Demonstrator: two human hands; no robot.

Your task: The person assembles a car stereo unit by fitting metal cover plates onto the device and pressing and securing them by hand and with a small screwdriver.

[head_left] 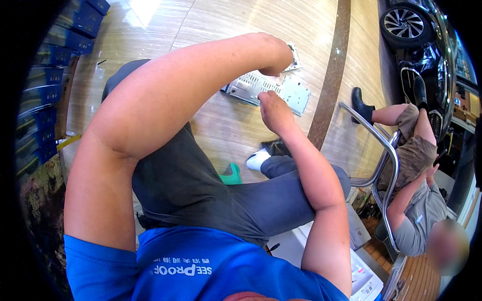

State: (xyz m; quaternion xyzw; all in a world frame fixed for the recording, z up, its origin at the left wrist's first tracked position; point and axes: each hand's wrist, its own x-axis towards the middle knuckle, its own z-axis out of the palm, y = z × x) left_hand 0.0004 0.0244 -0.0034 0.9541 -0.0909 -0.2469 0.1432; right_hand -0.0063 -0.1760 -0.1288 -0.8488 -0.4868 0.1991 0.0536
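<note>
On the tiled floor in front of me lies a silvery perforated metal casing (pixel 246 86) of some electronic device. A flat metal plate (pixel 296 95) with small holes adjoins its right side. My left hand (pixel 277 54) reaches over from above, bent at the wrist, beside a small white frame-like part (pixel 294 57). Most of that hand's fingers are hidden behind it, so its grip does not show. My right hand (pixel 276 114) is at the near edge of the casing, fingers curled together. Anything in its fingertips is too small or covered to make out.
Blue bins (pixel 50 93) are stacked along the left. A green object (pixel 231 174) lies between my legs. At right, a person sits by a metal-tube chair (pixel 389 150), near a dark car (pixel 427 55). A white box (pixel 364 271) stands beside my right arm.
</note>
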